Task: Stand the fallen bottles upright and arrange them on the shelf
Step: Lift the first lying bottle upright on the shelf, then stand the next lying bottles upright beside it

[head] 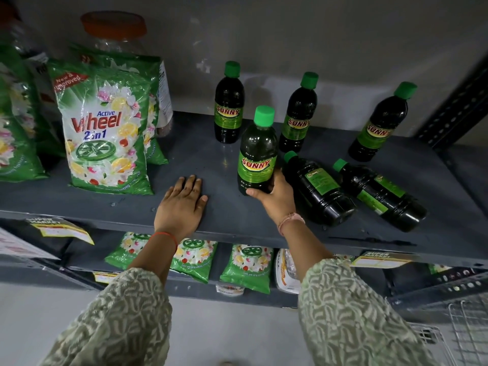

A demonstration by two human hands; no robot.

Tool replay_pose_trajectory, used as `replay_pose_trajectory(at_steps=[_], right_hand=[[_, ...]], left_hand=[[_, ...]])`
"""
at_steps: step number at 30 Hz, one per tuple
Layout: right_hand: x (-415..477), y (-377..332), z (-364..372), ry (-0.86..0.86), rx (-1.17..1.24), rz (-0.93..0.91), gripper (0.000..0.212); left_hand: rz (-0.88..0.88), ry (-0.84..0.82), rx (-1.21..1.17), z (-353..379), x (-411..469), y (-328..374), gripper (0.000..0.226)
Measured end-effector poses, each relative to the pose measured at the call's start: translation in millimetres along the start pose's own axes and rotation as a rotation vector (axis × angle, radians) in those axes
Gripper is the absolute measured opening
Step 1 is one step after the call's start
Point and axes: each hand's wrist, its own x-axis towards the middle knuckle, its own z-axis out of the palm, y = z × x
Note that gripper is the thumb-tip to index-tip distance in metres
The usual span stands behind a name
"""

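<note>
Several dark green Sunny bottles with green caps are on the grey shelf (200, 154). Three stand upright at the back: the left bottle (228, 104), the middle bottle (298, 114) and the right bottle (379, 122). A fourth bottle (257, 151) stands upright near the front, and my right hand (274, 196) is wrapped around its base. Just right of it two fallen bottles lie on their sides, one (318, 188) beside my hand and one (380, 194) further right, caps pointing back-left. My left hand (182, 204) rests flat on the shelf, fingers apart, holding nothing.
Green Wheel detergent bags (105, 128) stand on the shelf's left, with a clear orange-lidded jar (113, 30) behind. The lower shelf holds more detergent bags (247, 265). A perforated shelf post (454, 109) rises at the right. A wire basket (464, 334) sits at bottom right.
</note>
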Motion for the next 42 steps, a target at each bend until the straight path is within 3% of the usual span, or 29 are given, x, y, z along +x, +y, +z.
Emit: replay_pose_trajectory(at_steps=[12, 15, 17, 18, 20, 21, 23, 25, 26, 31, 33, 38, 42], right_hand=[[-65.7, 8.7, -15.5, -0.112, -0.079, -0.029, 0.059], [-76.1, -0.4, -21.4, -0.148, -0.03, -0.013, 0.075], [-87.2, -10.7, -39.3, -0.063, -0.046, -0.048, 0.087], [-88.2, -18.7, -53.1, 0.028, -0.133, -0.095, 0.086], [-68.6, -30.1, -90.1, 0.219, -0.529, -0.147, 0.081], [-51.3, -33.1, -108.3, 0.204, -0.713, -0.054, 0.083], [-16.7, -36.1, -129.5, -0.008, -0.853, 0.215, 0.088], [-0.9, -31.0, -129.1, -0.194, -0.788, 0.354, 0.078], [0.0, -26.4, -124.3, -0.196, -0.694, 0.361, 0.069], [-4.7, 1.3, -88.0, 0.263, -0.228, 0.157, 0.076], [-7.8, 2.6, -76.6, 0.398, -0.153, 0.039, 0.075], [-5.9, 13.5, -71.8, 0.416, -0.143, 0.003, 0.091], [-9.7, 22.4, -73.0, 0.374, -0.114, -0.043, 0.089]], left_hand=[[0.009, -0.036, 0.004, -4.7, -2.1, 3.9, 0.053], [0.001, -0.052, -0.012, -6.7, -1.2, 4.5, 0.053], [0.004, -0.061, -0.025, -5.9, 0.0, 6.7, 0.052], [0.009, -0.062, -0.031, -4.5, 0.5, 9.2, 0.052], [0.012, -0.058, -0.049, -0.7, 3.5, 19.9, 0.052], [-0.002, -0.057, -0.064, 1.2, 5.5, 26.9, 0.052], [-0.037, -0.051, -0.079, 4.3, 9.1, 38.3, 0.052], [-0.047, -0.031, -0.049, 8.2, 10.3, 43.8, 0.052], [-0.051, -0.022, -0.034, 9.9, 10.2, 43.8, 0.052], [-0.051, 0.002, -0.002, 13.0, 11.2, 41.1, 0.052], [-0.045, 0.002, 0.002, 13.8, 11.4, 39.7, 0.052], [-0.042, 0.002, 0.021, 15.6, 12.7, 36.8, 0.051], [-0.038, 0.005, 0.027, 16.4, 12.8, 36.6, 0.052]])
